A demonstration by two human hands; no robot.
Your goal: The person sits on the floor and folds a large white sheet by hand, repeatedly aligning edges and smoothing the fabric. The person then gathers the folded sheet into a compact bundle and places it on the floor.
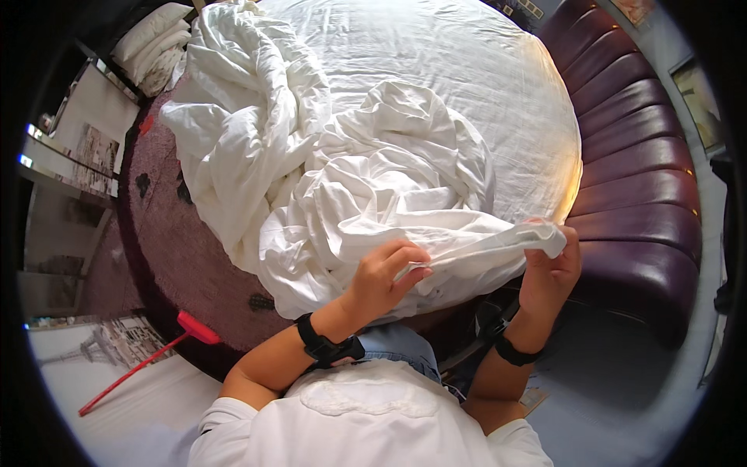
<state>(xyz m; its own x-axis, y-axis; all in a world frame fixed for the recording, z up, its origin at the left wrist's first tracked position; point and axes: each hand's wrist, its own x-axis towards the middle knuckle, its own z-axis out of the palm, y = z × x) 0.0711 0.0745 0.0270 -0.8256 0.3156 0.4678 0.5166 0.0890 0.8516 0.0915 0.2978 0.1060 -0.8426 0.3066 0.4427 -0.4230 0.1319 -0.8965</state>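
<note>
A crumpled white cotton cover (pixel 385 175) lies heaped on the near part of a round bed. My right hand (pixel 551 265) grips one end of it between thumb and fingers, lifted at the bed's right edge. The thumb and fingers of my left hand (pixel 388 271) pinch the cover's near edge, close in front of my body. Between both hands the cloth runs in a loosely stretched, folded strip. Left of the heap, a thicker white duvet (pixel 251 117) lies bunched and hangs over the bed's side.
A white fitted sheet (pixel 467 64) covers the mattress. A padded purple leather headboard (pixel 630 152) curves along the right. On the left are a purple carpet (pixel 175 233), a red broom (pixel 198 328) and stacked pillows (pixel 153 44). Framed pictures (pixel 697 105) hang at far right.
</note>
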